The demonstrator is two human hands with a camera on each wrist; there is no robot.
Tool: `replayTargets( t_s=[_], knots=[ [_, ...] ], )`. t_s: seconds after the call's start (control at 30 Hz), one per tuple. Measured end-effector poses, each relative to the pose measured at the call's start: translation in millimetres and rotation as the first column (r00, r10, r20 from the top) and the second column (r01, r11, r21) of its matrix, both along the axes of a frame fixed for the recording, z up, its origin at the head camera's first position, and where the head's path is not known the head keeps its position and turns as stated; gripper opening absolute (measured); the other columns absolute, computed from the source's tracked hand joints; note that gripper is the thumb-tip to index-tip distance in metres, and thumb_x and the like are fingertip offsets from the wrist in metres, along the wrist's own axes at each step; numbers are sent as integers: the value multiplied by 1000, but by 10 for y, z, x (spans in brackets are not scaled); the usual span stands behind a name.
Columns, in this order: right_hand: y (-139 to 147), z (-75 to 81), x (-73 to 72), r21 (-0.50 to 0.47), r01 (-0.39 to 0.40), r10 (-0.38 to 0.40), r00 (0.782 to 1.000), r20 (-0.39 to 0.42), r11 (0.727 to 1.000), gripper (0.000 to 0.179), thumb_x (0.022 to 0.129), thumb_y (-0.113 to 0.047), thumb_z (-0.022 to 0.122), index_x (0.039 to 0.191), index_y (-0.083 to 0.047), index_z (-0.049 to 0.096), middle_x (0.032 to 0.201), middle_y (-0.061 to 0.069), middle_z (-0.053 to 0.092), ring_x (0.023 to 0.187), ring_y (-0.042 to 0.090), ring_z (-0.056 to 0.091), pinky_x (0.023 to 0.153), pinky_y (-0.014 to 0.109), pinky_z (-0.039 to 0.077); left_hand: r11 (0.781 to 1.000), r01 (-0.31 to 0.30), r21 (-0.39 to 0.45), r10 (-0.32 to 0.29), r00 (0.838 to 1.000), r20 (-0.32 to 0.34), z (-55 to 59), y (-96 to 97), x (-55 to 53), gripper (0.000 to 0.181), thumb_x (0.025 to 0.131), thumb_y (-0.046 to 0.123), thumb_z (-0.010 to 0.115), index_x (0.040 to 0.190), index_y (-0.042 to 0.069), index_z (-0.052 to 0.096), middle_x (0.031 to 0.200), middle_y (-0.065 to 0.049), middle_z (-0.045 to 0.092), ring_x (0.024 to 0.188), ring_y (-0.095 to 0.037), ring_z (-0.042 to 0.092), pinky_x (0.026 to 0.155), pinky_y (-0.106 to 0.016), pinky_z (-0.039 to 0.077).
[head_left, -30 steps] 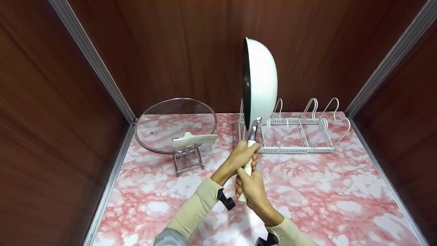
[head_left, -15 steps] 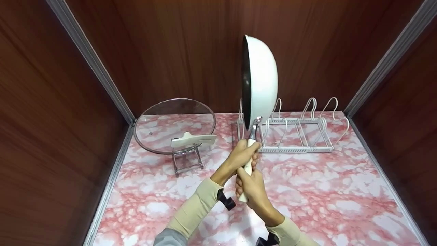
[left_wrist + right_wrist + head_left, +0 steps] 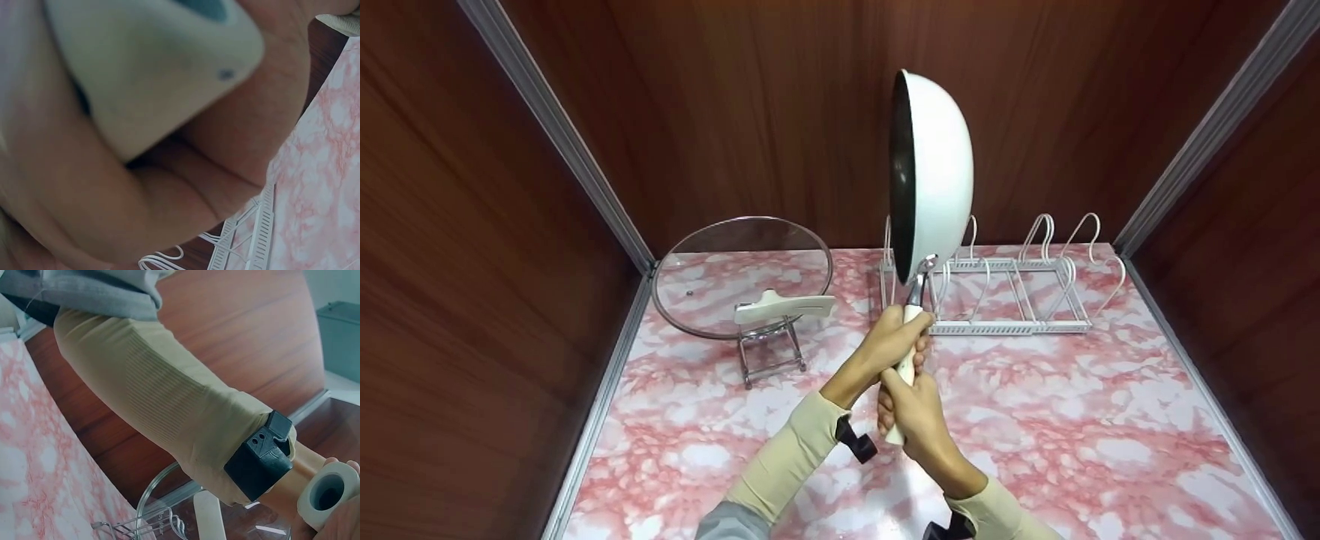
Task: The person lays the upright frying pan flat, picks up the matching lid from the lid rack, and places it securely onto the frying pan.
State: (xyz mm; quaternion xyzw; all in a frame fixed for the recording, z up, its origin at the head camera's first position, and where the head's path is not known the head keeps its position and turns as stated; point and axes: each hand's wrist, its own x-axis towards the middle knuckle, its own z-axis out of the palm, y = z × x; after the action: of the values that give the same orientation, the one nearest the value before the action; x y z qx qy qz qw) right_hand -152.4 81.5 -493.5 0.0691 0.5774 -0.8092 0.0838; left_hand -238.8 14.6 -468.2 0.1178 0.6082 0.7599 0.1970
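Brown walls [image 3: 765,135] border a marbled tabletop [image 3: 1072,405]; left hand [image 3: 887,343] and right hand [image 3: 918,411] grip a pan handle [image 3: 906,367].

My left hand [image 3: 891,345] and right hand [image 3: 916,412] making two, one pan [image 3: 943,169], one lid [image 3: 744,262], one slotted utensil [image 3: 784,307] and one metal stand [image 3: 774,370] at left, one wire rack [image 3: 986,328] at far right, two wrist devices [image 3: 858,444]

Narrow gap between glass lid [image 3: 735,270] and wire rack [image 3: 997,328]; pan [image 3: 941,169] obstructs rack's left end.

Glare on tabletop [image 3: 1065,420], left-wrist view — handle [image 3: 146,84] blurred
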Motion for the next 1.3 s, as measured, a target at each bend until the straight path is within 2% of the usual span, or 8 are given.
replayTargets(
  t_s=[0.2, 0.43, 0.5, 0.8, 1.0, 1.17, 1.3],
  knots=[
    [7, 21, 11, -14, -7, 7, 1000, -1, 1000, 25, 98, -7, 49, 74, -11, 41, 48, -6, 39, 34, 7, 40, 35, 26, 39, 1000, 5, -9, -6, 1000, -23, 33, -8, 25, 18, 103, 14, 53, 86, 11, 54, 59, 4, 51, 42, -7, 49, 41, -24, 47],
    [7, 40, 19, -18, -9, 9, 1000, 27, 1000, 27, 93, -5, 52, 69, -12, 41, 48, -7, 38, 35, 6, 39, 35, 25, 39, 998, -6, -64, 2, 999, -55, 69, -16, 55, 19, 103, 15, 54, 84, 11, 55, 59, 4, 52, 42, -7, 50, 41, -25, 48],
    [6, 38, 21, -24, -14, 15, 999, 37, 1000, 28, 92, -5, 53, 68, -13, 41, 47, -7, 37, 35, 6, 38, 35, 25, 39, 998, -5, -68, 2, 999, -46, 69, -18, 57, 18, 104, 16, 55, 87, 11, 54, 59, 4, 52, 42, -8, 51, 41, -25, 48],
    [17, -3, 41, -87, -58, 62, 997, 40, 994, 30, 92, -3, 53, 68, -15, 40, 48, -8, 36, 35, 5, 38, 35, 24, 38, 999, -2, -37, 1, 1000, -20, 17, -15, 65, 17, 105, 16, 56, 89, 12, 53, 58, 3, 51, 43, -8, 50, 42, -23, 46],
    [39, -18, 65, -117, -91, 94, 996, 14, 989, 29, 92, -1, 53, 70, -14, 40, 48, -8, 36, 35, 4, 37, 35, 23, 36, 1000, 4, 23, -5, 1000, 15, -16, -29, 88, 18, 105, 15, 57, 90, 8, 52, 59, 2, 51, 43, -8, 52, 43, -23, 48],
    [52, -20, 78, -124, -97, 99, 995, 14, 988, 28, 90, 1, 53, 72, -15, 39, 47, -9, 35, 34, 4, 37, 35, 23, 35, 995, 36, 89, -39, 999, 32, -44, -32, 92, 17, 106, 13, 55, 91, 6, 52, 60, 1, 52, 44, -9, 53, 44, -24, 49],
    [54, -16, 84, -129, -106, 110, 994, 24, 986, 32, 90, 0, 53, 67, -16, 38, 47, -9, 36, 34, 4, 37, 35, 23, 35, 989, 69, 131, -74, 996, 41, -86, -37, 79, 14, 105, 13, 54, 92, 8, 52, 59, 2, 51, 44, -9, 53, 45, -24, 49]
  ],
)
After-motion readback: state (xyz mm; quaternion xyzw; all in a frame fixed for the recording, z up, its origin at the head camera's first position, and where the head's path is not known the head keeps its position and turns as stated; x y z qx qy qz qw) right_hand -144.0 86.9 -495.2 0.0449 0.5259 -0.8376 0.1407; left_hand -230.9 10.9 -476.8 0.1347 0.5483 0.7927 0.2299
